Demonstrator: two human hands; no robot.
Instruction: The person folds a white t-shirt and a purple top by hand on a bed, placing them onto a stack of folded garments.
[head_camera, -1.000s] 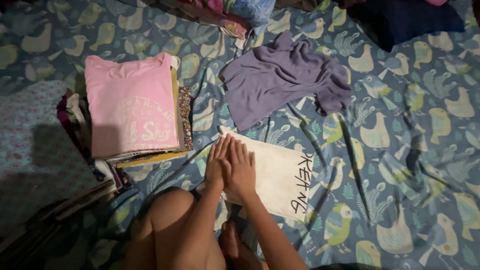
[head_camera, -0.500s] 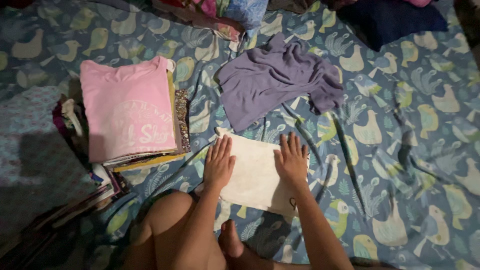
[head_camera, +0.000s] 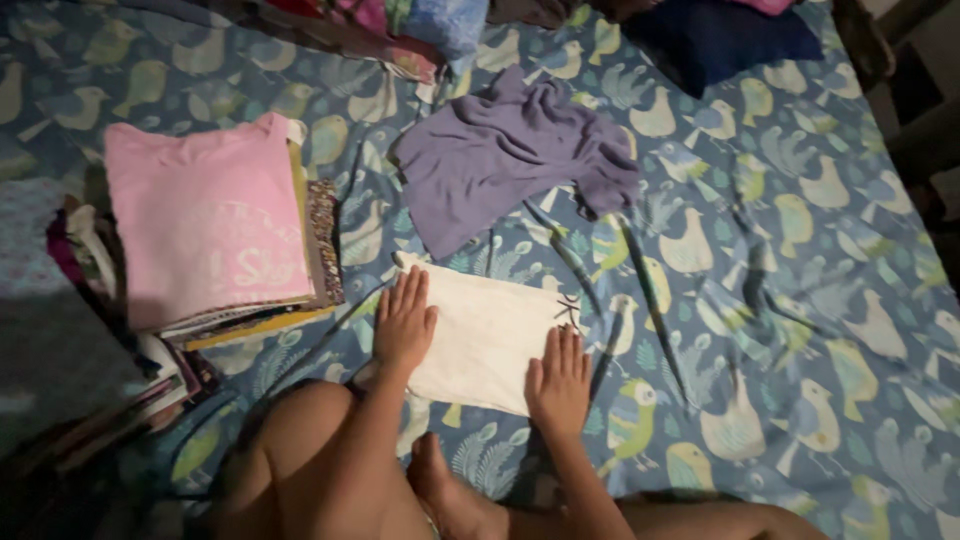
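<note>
From the head view, your left hand (head_camera: 403, 325) lies flat, fingers together and stretched out, on the left edge of the folded white cloth garment (head_camera: 487, 335). Your right hand (head_camera: 558, 383) lies flat as well, fingers slightly spread, on the garment's lower right corner. Neither hand grips anything; both palms simply press down on the fabric. The white garment sits straight in front of you on the blue bedsheet printed with green and yellow birds (head_camera: 800, 300), just beyond your bare knee (head_camera: 300, 440) and foot (head_camera: 445, 490). A small dark mark shows at its right edge, near your right fingertips.

To your left, just beside the white garment, stands a stack of folded clothes topped by a folded pink shirt with pale lettering (head_camera: 205, 215). Further left, in shadow, lies another dim heap of folded fabric (head_camera: 100, 400). Beyond the white garment, apart from it, a crumpled purple shirt (head_camera: 510, 155) lies spread loosely on the sheet. At the top edge you see a bundle of mixed colourful clothes (head_camera: 390, 30) and a dark navy cushion (head_camera: 720, 35).
</note>
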